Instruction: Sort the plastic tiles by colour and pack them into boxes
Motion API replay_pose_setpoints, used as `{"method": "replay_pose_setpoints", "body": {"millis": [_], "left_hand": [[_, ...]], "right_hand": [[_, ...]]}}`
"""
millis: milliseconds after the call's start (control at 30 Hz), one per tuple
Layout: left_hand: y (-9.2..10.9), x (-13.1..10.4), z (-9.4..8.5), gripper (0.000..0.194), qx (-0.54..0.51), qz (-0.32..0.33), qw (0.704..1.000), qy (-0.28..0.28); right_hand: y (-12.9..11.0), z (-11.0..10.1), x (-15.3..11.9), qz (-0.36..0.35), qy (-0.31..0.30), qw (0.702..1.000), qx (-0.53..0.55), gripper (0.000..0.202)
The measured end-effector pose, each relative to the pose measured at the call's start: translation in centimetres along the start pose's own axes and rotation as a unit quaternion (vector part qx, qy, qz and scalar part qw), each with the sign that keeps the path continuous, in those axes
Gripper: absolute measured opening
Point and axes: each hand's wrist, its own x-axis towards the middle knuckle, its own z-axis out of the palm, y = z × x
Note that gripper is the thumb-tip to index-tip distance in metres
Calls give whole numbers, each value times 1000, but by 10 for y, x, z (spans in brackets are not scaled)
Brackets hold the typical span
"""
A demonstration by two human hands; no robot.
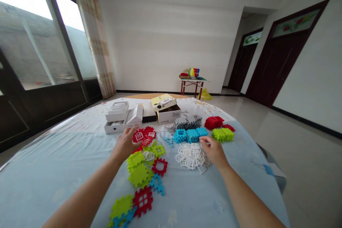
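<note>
"Two hands over the round table (192,199). The left hand (126,143)?"
"Fingers parted at the red pieces (149,134); I can't tell whether it grips one."
"The right hand (213,149)?"
"Fingertips together by the blue stacks (192,135), grasp unclear. White lattice pieces (190,156) lie alongside, the green stack (223,135) nearer the table's right edge."

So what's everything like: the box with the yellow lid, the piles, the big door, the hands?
Box: partly open
Yellow lid: tilted
Blue pieces: stacked
White window pieces: loosely heaped
Right-hand green pieces: stacked
Big dark-red door: closed
Left hand: open, at red pieces
Right hand: fingers bent, grip unclear
</note>
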Motion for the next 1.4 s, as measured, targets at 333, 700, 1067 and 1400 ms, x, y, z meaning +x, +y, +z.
{"method": "replay_pose_setpoints", "body": {"millis": [333,700,1067,1400], "left_hand": [[43,-26,6,58,-110,144,983,-24],[28,-24,7,23,-211,41,976,-28],[43,-17,-9,46,-459,-207,863,-26],[33,-18,-11,49,-480,-227,847,5]], "right_hand": [[-4,1,-3,0,-12,1000,-3,27],[-2,2,-2,2,-20,1000,5,25],[-96,45,-16,-180,-173,968,5,18],[-123,111,-7,-186,-283,930,-144,23]]}}
